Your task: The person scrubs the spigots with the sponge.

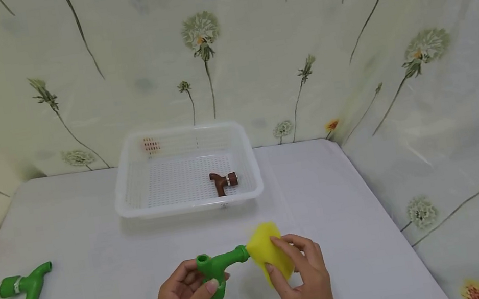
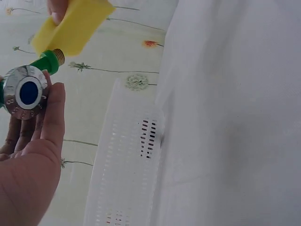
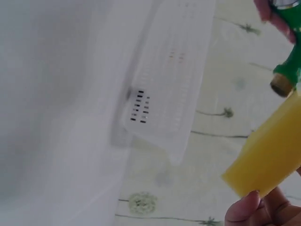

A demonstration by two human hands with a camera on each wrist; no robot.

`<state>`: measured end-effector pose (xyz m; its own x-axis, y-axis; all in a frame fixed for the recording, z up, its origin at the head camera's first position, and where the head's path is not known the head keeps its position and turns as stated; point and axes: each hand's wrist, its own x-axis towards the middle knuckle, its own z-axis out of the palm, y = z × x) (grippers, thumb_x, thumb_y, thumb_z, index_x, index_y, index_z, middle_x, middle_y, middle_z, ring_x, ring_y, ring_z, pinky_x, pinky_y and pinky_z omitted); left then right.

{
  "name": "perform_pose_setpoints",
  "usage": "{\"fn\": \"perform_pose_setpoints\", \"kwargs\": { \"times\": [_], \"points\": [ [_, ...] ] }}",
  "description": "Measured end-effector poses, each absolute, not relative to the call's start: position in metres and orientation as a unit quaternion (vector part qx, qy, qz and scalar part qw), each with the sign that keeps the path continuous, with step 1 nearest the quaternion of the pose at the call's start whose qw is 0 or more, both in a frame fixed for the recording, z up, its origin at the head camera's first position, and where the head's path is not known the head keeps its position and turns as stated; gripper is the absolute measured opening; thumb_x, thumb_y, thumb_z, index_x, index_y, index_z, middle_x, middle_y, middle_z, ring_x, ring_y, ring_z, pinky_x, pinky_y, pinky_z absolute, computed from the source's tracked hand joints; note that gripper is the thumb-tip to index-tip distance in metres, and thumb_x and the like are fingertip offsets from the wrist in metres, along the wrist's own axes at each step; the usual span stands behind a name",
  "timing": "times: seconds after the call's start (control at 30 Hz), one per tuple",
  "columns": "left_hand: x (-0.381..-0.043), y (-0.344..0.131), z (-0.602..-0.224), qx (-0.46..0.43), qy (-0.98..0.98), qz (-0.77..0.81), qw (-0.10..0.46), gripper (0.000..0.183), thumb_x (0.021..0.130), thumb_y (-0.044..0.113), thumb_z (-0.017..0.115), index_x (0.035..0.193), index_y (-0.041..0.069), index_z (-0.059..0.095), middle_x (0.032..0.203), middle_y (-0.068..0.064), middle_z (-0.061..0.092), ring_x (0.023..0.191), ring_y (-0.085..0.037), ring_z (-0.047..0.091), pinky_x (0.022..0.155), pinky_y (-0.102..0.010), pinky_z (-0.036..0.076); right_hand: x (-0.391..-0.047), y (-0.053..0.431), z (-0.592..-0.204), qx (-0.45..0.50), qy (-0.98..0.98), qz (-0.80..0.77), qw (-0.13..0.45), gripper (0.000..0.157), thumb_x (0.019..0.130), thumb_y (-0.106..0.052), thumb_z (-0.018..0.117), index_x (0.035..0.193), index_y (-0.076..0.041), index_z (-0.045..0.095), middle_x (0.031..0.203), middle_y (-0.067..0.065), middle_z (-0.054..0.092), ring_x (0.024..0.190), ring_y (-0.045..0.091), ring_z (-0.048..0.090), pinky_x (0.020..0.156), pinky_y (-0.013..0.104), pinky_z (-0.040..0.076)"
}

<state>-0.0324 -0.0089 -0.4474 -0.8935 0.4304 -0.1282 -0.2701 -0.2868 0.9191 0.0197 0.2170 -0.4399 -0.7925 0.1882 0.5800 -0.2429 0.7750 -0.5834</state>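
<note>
My left hand [image 1: 179, 295] grips a green faucet [image 1: 225, 260] by its body, above the table. In the left wrist view the faucet's round silver knob end [image 2: 26, 92] with a dark blue centre faces the camera, and its brass threaded end points toward the sponge. A yellow sponge [image 1: 270, 248] is pinched between the thumb and fingers of my right hand [image 1: 307, 276]. The sponge's edge is right at the faucet's threaded end [image 3: 282, 84] in the right wrist view. Part of the faucet is hidden behind my left fingers.
A white perforated basket [image 1: 189, 206] stands at the back of the white-covered table [image 1: 321, 199], with a brown faucet [image 1: 221, 182] inside. Another green faucet [image 1: 30, 289] lies at the table's left. Flower-printed curtain [image 1: 244, 56] surrounds the table behind and at both sides.
</note>
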Motion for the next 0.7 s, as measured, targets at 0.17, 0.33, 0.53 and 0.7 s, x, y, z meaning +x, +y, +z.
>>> {"fn": "perform_pose_setpoints", "kwargs": {
  "times": [0.17,0.33,0.53,0.7],
  "points": [
    [-0.037,-0.013,-0.444,0.063,0.501,0.832,0.23,0.045,0.095,0.009,0.06,0.132,-0.008,0.042,0.121,-0.027,0.06,0.108,-0.042,0.061,0.092,-0.04,0.05,0.026,0.213,-0.44,-0.02,-0.871,0.382,0.308,0.053,0.079,-0.01,0.079,0.128,-0.023,0.062,0.122,-0.004,0.055,0.1,0.011,0.052,0.064,0.018,0.043],
    [-0.038,-0.013,-0.443,0.073,0.452,0.865,0.207,0.039,0.1,0.008,0.05,0.132,-0.013,0.039,0.119,-0.027,0.061,0.111,-0.044,0.058,0.092,-0.047,0.047,0.03,0.199,-0.438,-0.019,-0.822,0.514,0.244,0.047,0.086,-0.003,0.071,0.129,-0.017,0.06,0.12,0.001,0.058,0.093,0.016,0.056,0.066,0.022,0.049],
    [-0.038,-0.01,-0.444,0.042,0.456,0.862,0.217,0.043,0.099,0.01,0.053,0.135,-0.01,0.039,0.121,-0.025,0.059,0.111,-0.04,0.06,0.093,-0.047,0.047,0.031,0.177,-0.434,-0.078,-0.765,0.627,0.127,0.034,0.092,-0.01,0.065,0.125,-0.019,0.061,0.119,0.001,0.058,0.096,0.022,0.055,0.074,0.029,0.052],
    [-0.037,-0.006,-0.443,-0.021,0.509,0.828,0.235,0.052,0.094,0.017,0.063,0.136,-0.007,0.043,0.121,-0.019,0.06,0.104,-0.03,0.064,0.086,-0.044,0.053,0.031,0.165,-0.434,-0.021,-0.749,0.654,0.101,0.034,0.094,-0.006,0.061,0.127,-0.014,0.059,0.12,0.006,0.056,0.097,0.023,0.054,0.075,0.03,0.052]
  ]
}}
